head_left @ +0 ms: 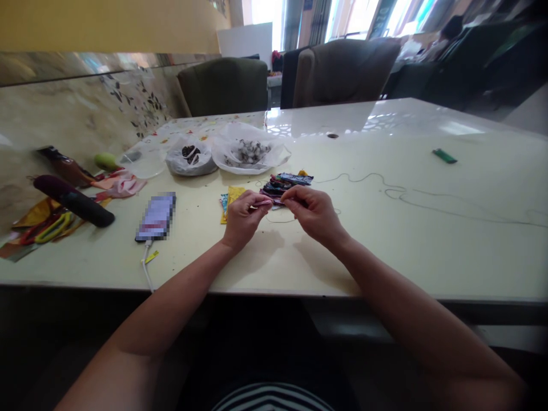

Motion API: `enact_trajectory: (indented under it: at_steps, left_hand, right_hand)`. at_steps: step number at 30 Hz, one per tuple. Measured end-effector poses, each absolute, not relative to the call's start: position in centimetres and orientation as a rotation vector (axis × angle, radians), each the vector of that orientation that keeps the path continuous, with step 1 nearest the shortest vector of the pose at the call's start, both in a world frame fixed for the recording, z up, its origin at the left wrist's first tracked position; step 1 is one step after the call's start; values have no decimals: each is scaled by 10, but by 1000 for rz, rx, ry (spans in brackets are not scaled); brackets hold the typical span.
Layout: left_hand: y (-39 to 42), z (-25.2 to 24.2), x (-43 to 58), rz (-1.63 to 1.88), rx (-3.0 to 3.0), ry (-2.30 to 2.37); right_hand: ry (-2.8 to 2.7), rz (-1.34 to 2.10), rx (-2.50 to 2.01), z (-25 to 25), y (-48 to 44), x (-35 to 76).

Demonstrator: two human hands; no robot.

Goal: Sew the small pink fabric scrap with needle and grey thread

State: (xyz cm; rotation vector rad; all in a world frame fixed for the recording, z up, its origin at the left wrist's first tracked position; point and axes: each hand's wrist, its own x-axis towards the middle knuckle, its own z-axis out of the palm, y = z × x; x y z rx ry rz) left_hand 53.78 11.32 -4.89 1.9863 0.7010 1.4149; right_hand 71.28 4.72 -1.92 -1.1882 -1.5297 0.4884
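Note:
My left hand [245, 220] pinches a small pinkish piece [264, 202], fingertips pressed together above the table. Close on its right, my right hand [311, 214] is also closed in a pinch, its fingertips almost meeting the left ones. What sits between the right fingertips is too small to make out. Just behind both hands lies a heap of folded, dark, colourful pieces [286, 182], partly hidden. A yellow patterned packet [235, 196] lies behind my left hand. A thin grey cord [363, 176] trails from the heap across the table to the right.
Two white plastic bags, one with dark bits [190, 165] and one with grey-white fluffy bits [252, 162], stand behind. Left are a phone [156, 217] on a cable, a dark rounded object [75, 201], yellow-red handles [53, 227] and pink cloth [124, 185]. A green lighter [444, 155] lies right.

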Motion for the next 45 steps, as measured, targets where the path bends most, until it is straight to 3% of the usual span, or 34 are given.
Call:
enact_trajectory:
  at_steps: [20,27,33,36,41,45]
  left_hand:
    - [116,-52,537,1460,2041,671]
    - [112,-49,539,1387,1949,646]
    - [108,-44,540,1272,1776,642]
    - [107,-44,540,1230,1675,634]
    - [111,-48,539,1275,1763,694]
    - [112,-50,539,1330,1997,709]
  right_hand:
    - [-1572,437,-1199,-20,46,710]
    - [-1275,1002,-1039,-21,49,710]
    - [-1139,1175,-944,-24,53,711]
    - [-1199,1065,-1016,-23,53,713]
    - [-1477,451,-1182,-21,50,713]
    - [-1643,235,-1102,-22,48,712]
